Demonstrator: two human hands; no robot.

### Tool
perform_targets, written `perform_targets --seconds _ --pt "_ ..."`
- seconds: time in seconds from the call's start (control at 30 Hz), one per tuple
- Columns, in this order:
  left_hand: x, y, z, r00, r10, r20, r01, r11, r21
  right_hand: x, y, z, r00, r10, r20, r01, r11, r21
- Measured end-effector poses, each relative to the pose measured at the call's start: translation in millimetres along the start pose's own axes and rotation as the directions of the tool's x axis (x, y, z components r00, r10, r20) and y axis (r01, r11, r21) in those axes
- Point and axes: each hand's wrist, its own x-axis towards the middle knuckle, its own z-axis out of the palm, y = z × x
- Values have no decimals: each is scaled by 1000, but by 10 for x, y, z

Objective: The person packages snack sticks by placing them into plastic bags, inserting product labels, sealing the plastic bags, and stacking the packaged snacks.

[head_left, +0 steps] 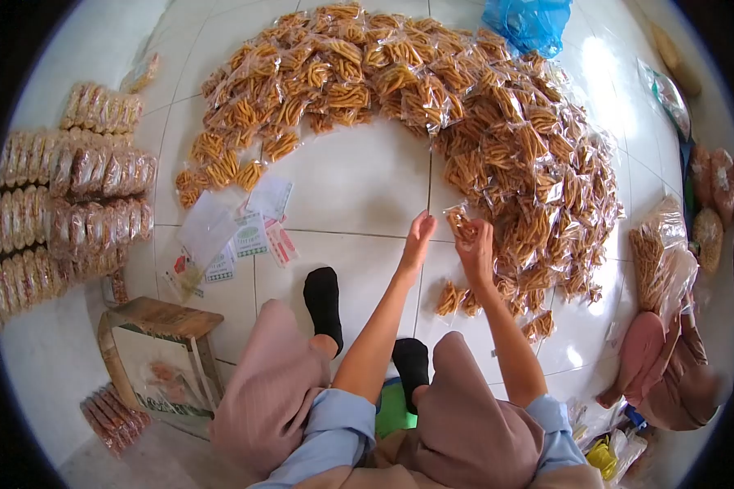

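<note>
A wooden stool (165,314) stood on white tiles (347,175), a pale panel with a reddish-brown patch in its side. Beyond it, stacks of clear packs (102,171) rose in rows beside the wall (37,367), and red-brown packs (114,417) lay on its near side. To the stool's right was something green (392,410), partly hidden. Well to its right were a person (665,371) in pink and brown, something yellow (601,460) and bulging bags (721,179). A blue bag (530,24) lay far beyond the stool, rightward.

Left forearm (377,330) and right forearm (510,338) stretched forward, bare, left hand (417,239) near right hand (476,248), right fingers (483,231) bent in a grip
</note>
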Motion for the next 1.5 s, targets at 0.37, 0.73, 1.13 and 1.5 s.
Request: perform_targets --seconds 0.37,0.73,1.13,1.5 --pt "-32 236 -152 995 18 98 -2 988 -157 -496 53 -150 977 -85 196 97 994 -50" --pt "-101 142 -245 997 -36 72 43 994 -104 -418 352 56 863 -104 495 178 978 -106" --pt "-89 542 -108 963 -35 268 102 965 -241 430 -638 -379 933 -203 298 18 851 524" --pt "-177 714 -51 868 -36 496 193 944 -269 341 -740 61 987 112 111 -156 807 570"
